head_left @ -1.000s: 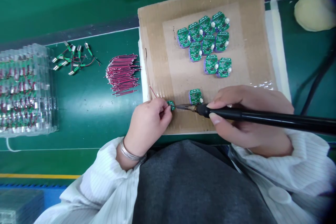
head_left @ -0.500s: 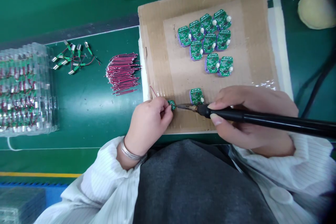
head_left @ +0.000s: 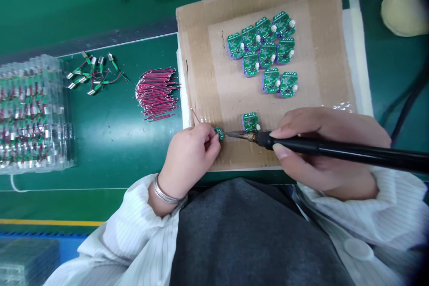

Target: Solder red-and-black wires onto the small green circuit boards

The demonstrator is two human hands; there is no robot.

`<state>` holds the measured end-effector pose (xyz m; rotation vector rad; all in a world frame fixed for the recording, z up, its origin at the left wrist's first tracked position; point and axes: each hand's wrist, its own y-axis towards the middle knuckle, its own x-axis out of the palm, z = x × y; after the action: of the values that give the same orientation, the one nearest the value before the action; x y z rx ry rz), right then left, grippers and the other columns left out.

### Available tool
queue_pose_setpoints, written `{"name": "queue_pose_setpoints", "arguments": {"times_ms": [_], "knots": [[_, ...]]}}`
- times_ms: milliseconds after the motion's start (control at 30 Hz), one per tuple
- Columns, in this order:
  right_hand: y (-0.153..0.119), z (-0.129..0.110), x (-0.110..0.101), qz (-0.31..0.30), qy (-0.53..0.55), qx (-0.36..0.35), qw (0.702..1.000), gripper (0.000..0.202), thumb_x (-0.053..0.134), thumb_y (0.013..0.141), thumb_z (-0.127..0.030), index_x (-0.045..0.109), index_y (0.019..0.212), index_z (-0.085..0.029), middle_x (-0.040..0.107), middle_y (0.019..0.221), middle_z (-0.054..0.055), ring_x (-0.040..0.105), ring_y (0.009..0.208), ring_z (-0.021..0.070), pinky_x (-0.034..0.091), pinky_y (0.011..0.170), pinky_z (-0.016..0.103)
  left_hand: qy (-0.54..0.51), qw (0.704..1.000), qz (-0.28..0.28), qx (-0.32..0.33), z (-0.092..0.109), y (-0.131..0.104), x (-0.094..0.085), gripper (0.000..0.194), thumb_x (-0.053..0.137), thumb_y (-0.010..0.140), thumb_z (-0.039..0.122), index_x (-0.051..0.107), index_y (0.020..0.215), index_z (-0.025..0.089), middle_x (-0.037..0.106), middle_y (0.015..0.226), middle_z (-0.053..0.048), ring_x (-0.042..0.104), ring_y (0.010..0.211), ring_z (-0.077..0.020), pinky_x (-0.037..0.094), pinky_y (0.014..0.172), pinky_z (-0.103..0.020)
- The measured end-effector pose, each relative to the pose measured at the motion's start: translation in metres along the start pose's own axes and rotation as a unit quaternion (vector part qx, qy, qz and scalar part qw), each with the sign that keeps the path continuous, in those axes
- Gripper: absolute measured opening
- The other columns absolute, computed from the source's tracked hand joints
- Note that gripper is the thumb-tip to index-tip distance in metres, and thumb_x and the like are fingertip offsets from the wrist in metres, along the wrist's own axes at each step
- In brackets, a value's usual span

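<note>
A green worktop [head_left: 103, 138] carries a cardboard sheet [head_left: 231, 103] set against its near edge. Stacked trays [head_left: 33, 116] stand toward the worktop's left edge. The person's right hand [head_left: 338, 127] has its grip closed around an iron [head_left: 355, 151], its tip beside the small board; contact cannot be told. The left hand [head_left: 187, 154], over the sheet's near left corner, pinches that small board [head_left: 220, 133]. Red wires [head_left: 157, 95] lie beyond the sheet's left edge. Nine boards [head_left: 267, 55] cluster toward its far right corner. One red wire [head_left: 195, 115] juts past the left fingers.
</note>
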<state>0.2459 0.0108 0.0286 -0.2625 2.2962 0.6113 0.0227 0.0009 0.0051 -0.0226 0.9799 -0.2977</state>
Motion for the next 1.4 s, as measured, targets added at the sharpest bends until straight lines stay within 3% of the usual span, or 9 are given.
{"name": "queue_pose_setpoints", "arguments": {"times_ms": [200, 300, 533, 1033, 1400], "knots": [[0.0017, 0.0002, -0.0013, -0.012, -0.005, -0.022, 1.000, 0.019, 0.062, 0.070, -0.021, 0.056, 0.087, -0.026, 0.068, 0.070, -0.002, 0.067, 0.062, 0.0175, 0.051, 0.052, 0.030, -0.014, 1.000, -0.020, -0.008, 0.0002, 0.0025, -0.0020, 0.011, 0.057, 0.082, 0.018, 0.060, 0.072, 0.017, 0.058, 0.057, 0.002, 0.052, 0.052, -0.0112, 0.035, 0.053, -0.023], [0.0014, -0.0014, -0.0014, -0.031, -0.010, 0.002, 0.999, 0.017, 0.059, 0.074, -0.020, 0.055, 0.088, -0.027, 0.069, 0.072, -0.001, 0.068, 0.065, 0.0188, 0.052, 0.055, 0.032, -0.010, 0.999, -0.031, -0.016, 0.0012, 0.0032, -0.0033, 0.011, 0.056, 0.082, 0.018, 0.060, 0.072, 0.017, 0.057, 0.056, 0.002, 0.051, 0.052, -0.0111, 0.035, 0.054, -0.023], [0.0003, 0.0009, -0.0003, -0.020, -0.009, -0.020, 1.000, 0.018, 0.062, 0.071, -0.017, 0.057, 0.087, -0.023, 0.069, 0.073, 0.002, 0.068, 0.066, 0.0180, 0.052, 0.055, 0.030, -0.011, 0.999, -0.039, -0.024, 0.0020, 0.0040, -0.0037, 0.012, 0.056, 0.082, 0.019, 0.059, 0.071, 0.017, 0.057, 0.057, 0.002, 0.052, 0.053, -0.0107, 0.034, 0.055, -0.023], [0.0010, 0.0024, -0.0023, -0.023, -0.016, -0.031, 0.999, 0.017, 0.061, 0.074, -0.017, 0.056, 0.089, -0.024, 0.068, 0.073, 0.000, 0.068, 0.065, 0.0169, 0.053, 0.056, 0.029, -0.034, 0.998, -0.038, -0.033, 0.0018, 0.0046, -0.0049, 0.012, 0.055, 0.082, 0.019, 0.059, 0.072, 0.017, 0.059, 0.058, 0.002, 0.051, 0.051, -0.0101, 0.033, 0.054, -0.023], [-0.0018, 0.0014, -0.0010, 0.010, -0.009, -0.024, 1.000, 0.014, 0.063, 0.074, -0.017, 0.058, 0.086, -0.022, 0.067, 0.071, 0.000, 0.066, 0.063, 0.0162, 0.051, 0.054, 0.030, -0.019, 0.998, -0.056, -0.029, 0.0020, 0.0076, -0.0066, 0.013, 0.055, 0.082, 0.019, 0.057, 0.070, 0.017, 0.060, 0.059, 0.002, 0.051, 0.053, -0.0105, 0.032, 0.054, -0.024]]}}
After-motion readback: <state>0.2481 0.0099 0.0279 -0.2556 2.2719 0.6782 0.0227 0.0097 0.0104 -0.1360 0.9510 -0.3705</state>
